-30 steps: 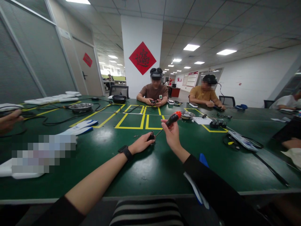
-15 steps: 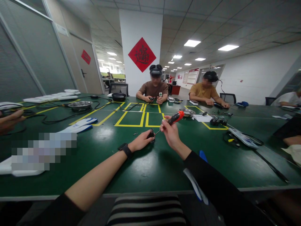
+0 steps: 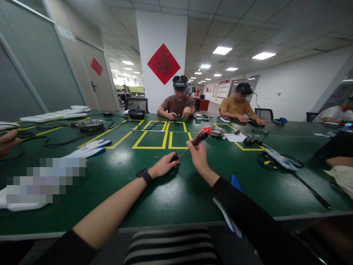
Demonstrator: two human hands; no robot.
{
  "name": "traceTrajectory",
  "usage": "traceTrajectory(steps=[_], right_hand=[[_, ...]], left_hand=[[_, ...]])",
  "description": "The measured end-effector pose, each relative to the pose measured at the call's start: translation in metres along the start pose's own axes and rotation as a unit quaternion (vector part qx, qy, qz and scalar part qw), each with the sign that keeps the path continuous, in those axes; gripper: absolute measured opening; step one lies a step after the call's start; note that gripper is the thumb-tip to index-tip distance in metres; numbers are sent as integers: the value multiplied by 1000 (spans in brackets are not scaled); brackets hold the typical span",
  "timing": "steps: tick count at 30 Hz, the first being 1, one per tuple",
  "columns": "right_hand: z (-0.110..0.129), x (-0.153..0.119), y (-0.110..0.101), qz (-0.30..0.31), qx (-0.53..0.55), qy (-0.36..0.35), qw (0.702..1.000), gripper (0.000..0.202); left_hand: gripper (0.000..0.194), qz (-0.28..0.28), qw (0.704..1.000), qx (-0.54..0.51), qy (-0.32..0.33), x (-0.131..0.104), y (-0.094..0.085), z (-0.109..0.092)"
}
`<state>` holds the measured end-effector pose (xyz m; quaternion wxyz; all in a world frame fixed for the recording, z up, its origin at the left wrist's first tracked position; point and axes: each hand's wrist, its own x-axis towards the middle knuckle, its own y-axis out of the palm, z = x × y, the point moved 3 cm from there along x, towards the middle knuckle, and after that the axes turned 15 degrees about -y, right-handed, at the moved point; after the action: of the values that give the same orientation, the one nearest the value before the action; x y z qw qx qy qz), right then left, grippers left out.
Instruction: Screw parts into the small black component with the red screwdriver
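Observation:
My left hand (image 3: pixel 162 165), with a dark watch band on its wrist, is closed around a small black part with a metal top (image 3: pixel 175 156), held upright just over the green table. My right hand (image 3: pixel 199 156) grips a screwdriver (image 3: pixel 201 137) with a red and black handle. Its thin shaft slants down to the left and meets the side of the black part. Whether the tip sits in a screw is too small to tell. A few tiny metal pieces (image 3: pixel 157 157) lie beyond my left hand.
White-and-blue gloves (image 3: pixel 95 147) lie left, and another glove (image 3: pixel 224 211) hangs at the front edge by my right sleeve. Black parts (image 3: pixel 252 140), a paper sheet (image 3: pixel 234 137) and a metal bowl (image 3: pixel 217 131) stand right. Two people sit opposite; another person's hand shows at far left.
My fingers have shifted on the screwdriver, whose handle has turned slightly. The left hand keeps its hold. The view has moved a little to the right. A hand of the person opposite has lifted.

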<state>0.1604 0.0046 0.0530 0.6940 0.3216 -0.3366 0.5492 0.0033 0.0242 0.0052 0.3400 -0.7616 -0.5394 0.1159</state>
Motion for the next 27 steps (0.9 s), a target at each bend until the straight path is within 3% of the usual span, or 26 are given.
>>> traceTrajectory(steps=[4, 10, 13, 18, 22, 27], right_hand=[[-4, 0, -3, -28, 24, 32, 999, 26], [-19, 1, -10, -117, 92, 95, 984, 32], [-29, 0, -12, -163, 184, 180, 952, 30], [-41, -4, -13, -197, 322, 326, 867, 31], [-42, -3, -16, -211, 356, 336, 846, 34], [-36, 2, -17, -180, 384, 307, 852, 36]], left_hand=[[23, -5, 1000, 2, -3, 1, 0, 2], [23, 5, 1000, 10, 3, -1, -1, 0], [22, 10, 1000, 6, 2, -2, -2, -1], [30, -21, 999, 29, 9, -1, -3, 3], [59, -73, 995, 61, 0, -1, -4, 9], [76, -39, 999, 11, -10, -1, -3, 13]])
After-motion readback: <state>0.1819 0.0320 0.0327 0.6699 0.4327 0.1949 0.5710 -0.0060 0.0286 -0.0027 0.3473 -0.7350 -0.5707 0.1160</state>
